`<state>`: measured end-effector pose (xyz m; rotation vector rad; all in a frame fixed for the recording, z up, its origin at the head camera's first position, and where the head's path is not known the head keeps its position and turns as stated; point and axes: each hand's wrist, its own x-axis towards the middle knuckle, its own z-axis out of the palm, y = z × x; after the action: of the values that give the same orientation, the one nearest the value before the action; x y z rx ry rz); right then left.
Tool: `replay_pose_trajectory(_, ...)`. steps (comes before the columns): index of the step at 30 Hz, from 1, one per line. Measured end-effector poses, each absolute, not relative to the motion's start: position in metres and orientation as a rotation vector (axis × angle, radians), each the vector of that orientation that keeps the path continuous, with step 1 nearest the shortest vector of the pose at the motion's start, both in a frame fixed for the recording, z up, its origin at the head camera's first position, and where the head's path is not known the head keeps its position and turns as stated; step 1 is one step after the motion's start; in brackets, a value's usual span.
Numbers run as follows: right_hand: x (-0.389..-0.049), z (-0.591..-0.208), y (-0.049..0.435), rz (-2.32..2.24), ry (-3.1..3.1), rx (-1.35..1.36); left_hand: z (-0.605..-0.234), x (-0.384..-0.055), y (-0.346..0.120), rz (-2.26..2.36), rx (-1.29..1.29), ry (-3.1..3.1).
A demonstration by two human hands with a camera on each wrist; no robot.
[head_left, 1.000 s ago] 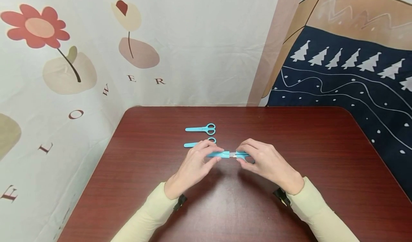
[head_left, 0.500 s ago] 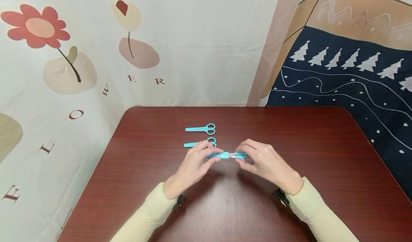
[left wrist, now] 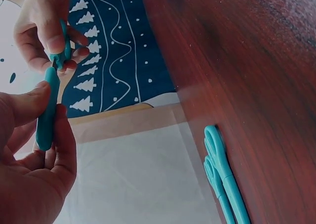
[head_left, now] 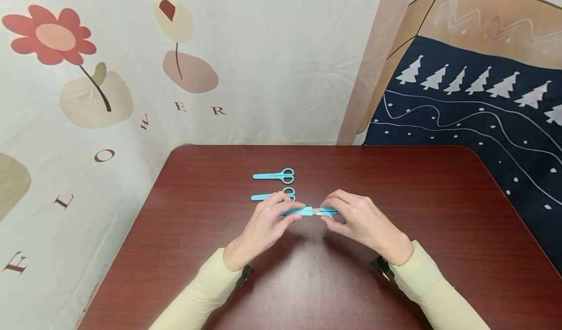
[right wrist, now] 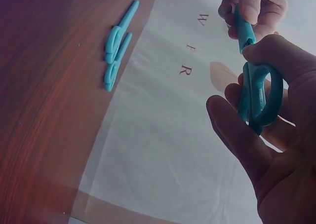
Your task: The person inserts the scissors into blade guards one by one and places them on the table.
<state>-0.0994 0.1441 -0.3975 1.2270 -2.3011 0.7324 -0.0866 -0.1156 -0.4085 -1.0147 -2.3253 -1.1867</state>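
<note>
Between both hands is a pair of turquoise scissors (right wrist: 258, 93) with its blades partly inside a matching turquoise cover (head_left: 306, 211). My left hand (head_left: 266, 223) pinches the cover between thumb and fingers. The scissors' handle loops are pinched by my right hand (head_left: 362, 219). A short stretch of bare metal blade (head_left: 316, 211) shows between cover and handles. In the left wrist view the cover (left wrist: 47, 110) lies along the left fingers, its mouth toward the right hand. Most of the blades are hidden inside it.
Two more covered turquoise scissors lie on the dark red table (head_left: 210, 271): a far pair (head_left: 272, 176) and a nearer pair (head_left: 261, 197), partly behind the left hand. A printed cloth (head_left: 281, 67) hangs behind the table.
Both hands have shifted very slightly to the left along with the scissors and cover. The gap of bare blade looks nearly the same, and the other scissors have not moved.
</note>
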Motion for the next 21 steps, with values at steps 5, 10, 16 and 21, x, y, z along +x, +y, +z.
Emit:
replay_pose_trajectory(5,-0.0996,-0.3980,0.1430,0.725,-2.294,1.242,-0.4087,-0.0882,-0.1126,-1.149,-1.046,-2.306)
replay_pose_trajectory(10,-0.1000,-0.3978,0.1434,0.723,-2.281,1.229,-0.4075,-0.0891,-0.1105,-1.119,-1.041,-2.301)
replay_pose_trajectory(16,-0.1001,-0.3981,0.1428,0.728,-2.280,1.235,-0.4062,-0.0889,-0.1098,-1.103,-1.048,-2.292)
replay_pose_trajectory(21,-0.1003,-0.3992,0.1417,0.736,-2.260,1.247,-0.4067,-0.0889,-0.1092,-1.098,-1.065,-2.278)
